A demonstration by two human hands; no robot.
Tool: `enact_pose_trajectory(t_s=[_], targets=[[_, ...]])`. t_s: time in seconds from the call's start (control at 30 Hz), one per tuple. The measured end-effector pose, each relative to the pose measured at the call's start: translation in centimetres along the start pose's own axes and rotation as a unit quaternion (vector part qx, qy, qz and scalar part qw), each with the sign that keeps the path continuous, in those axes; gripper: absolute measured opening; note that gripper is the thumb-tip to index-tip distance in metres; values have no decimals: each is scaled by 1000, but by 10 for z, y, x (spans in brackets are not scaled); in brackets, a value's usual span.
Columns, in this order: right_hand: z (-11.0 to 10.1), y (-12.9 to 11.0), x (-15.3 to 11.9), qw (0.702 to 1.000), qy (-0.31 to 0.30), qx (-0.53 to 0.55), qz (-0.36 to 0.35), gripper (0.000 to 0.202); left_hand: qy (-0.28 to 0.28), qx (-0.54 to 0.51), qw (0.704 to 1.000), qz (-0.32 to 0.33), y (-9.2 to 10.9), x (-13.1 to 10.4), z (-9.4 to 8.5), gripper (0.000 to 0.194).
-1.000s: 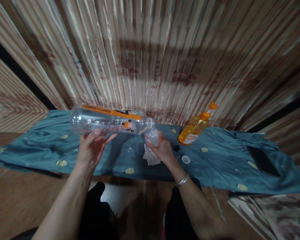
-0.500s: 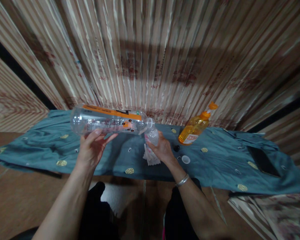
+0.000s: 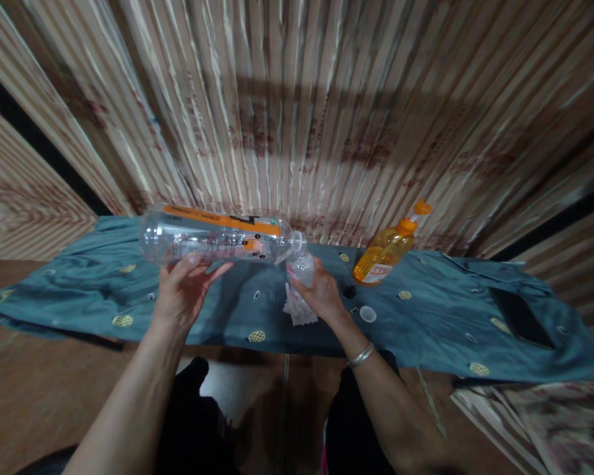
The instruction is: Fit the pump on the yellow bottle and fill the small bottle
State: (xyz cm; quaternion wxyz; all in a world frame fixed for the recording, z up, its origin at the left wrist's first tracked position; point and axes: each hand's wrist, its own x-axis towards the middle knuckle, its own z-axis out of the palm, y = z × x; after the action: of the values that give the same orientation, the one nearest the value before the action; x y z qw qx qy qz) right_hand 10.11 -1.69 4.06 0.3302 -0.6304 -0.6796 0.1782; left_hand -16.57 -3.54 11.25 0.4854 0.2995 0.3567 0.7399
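My left hand (image 3: 185, 290) grips a large clear plastic bottle (image 3: 212, 237) with an orange and grey label. The bottle lies nearly level in the air, its neck to the right. Its open mouth meets the top of a small clear bottle (image 3: 301, 267), which my right hand (image 3: 321, 293) holds upright with fingers wrapped round it. Under the small bottle a crumpled whitish wrapper or tissue (image 3: 301, 313) lies on the cloth. Whether liquid is passing between the two mouths I cannot tell.
An orange pump bottle of yellow liquid (image 3: 383, 257) stands right of my hands. Near it lie a black cap (image 3: 349, 291) and a white cap (image 3: 367, 314). A dark phone (image 3: 521, 318) rests on the teal cloth (image 3: 430, 330) at right. A striped curtain (image 3: 297, 132) hangs behind.
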Motion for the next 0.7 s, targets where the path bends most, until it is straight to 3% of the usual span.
enact_pose_trajectory(t_s=[0.33,0.7], targets=[[0,1,0,1000,7,-2,1,60,-8,12,1000,0,2,0,1,33],[-1,-1,0,1000,1,-14,5,59,-10,5,1000,9,5,-4,10,46]])
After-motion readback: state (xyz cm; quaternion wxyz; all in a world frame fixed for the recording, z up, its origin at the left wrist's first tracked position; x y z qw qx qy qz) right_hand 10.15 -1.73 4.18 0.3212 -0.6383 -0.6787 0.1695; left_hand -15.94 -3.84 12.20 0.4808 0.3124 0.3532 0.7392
